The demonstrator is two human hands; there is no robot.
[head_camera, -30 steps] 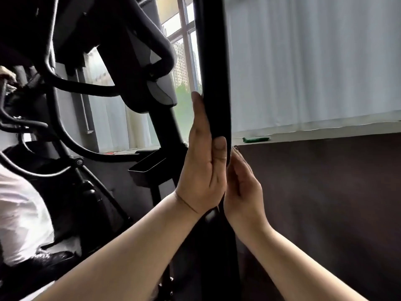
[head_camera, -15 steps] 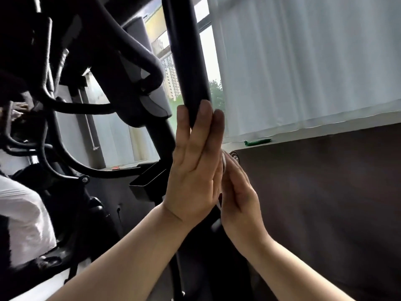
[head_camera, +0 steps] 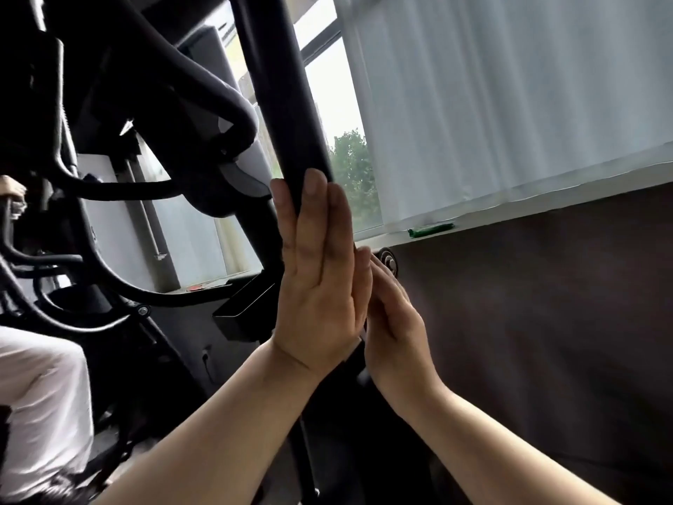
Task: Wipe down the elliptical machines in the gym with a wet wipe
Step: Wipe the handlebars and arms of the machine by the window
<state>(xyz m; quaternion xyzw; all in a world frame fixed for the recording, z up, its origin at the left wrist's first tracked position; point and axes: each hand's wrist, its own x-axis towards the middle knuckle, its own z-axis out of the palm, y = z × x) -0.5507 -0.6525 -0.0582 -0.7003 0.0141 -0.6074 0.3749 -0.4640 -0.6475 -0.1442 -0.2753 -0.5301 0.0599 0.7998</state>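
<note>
The elliptical's thick black upright handle pole point(head_camera: 287, 103) runs from the top centre down between my two hands. My left hand point(head_camera: 317, 286) lies flat against the pole's near side, fingers straight and pointing up. My right hand point(head_camera: 397, 333) presses the pole's right side just behind the left hand, its fingers stretched upward beside a round black bolt point(head_camera: 388, 257). No wet wipe shows; whatever lies between my palms and the pole is hidden.
The elliptical's curved black handlebars and console point(head_camera: 204, 92) fill the upper left, with a black tray point(head_camera: 244, 315) below. A person in white point(head_camera: 40, 395) is at the far left. A green object point(head_camera: 431, 229) lies on the sill under the white curtain point(head_camera: 510, 103).
My left hand went from wrapping the pole with its thumb in front to lying flat with straight fingers. The pole now leans more to the left in view.
</note>
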